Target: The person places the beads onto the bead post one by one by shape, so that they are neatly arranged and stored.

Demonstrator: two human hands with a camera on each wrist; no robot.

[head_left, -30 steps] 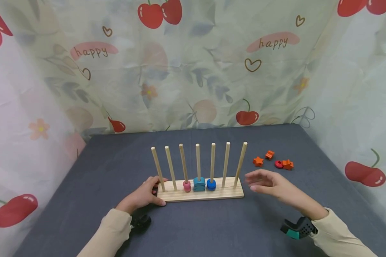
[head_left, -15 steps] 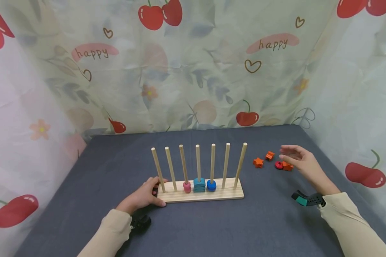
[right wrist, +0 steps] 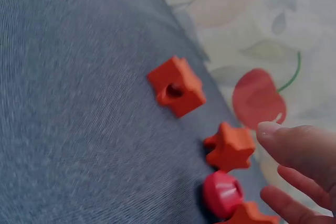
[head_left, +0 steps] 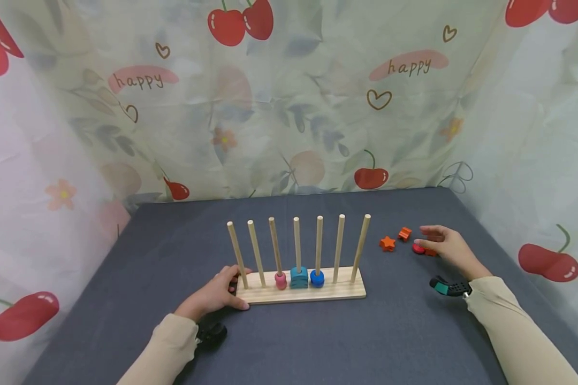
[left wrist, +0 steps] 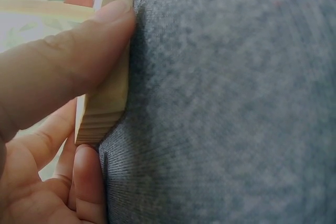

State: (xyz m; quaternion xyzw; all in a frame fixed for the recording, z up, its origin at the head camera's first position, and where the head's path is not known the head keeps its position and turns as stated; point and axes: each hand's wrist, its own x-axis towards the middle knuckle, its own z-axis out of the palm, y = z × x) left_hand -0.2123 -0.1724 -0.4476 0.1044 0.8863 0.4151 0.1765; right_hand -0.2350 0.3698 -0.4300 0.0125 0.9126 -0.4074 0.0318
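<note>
Partway: three pegs (head_left: 297, 244) loaded, four bare, four orange and red beads (head_left: 387, 244) loose; your left grip (head_left: 215, 291) pinches the pegboard (head_left: 342, 291), right grip (head_left: 447, 245) parted, empty.

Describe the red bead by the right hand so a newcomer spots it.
On the dark tabletop, find the wooden peg board, then look past its right end to the orange pieces by the right hand. The red bead sits among them: the only round, red one there, where its neighbours are orange and angular.
</note>
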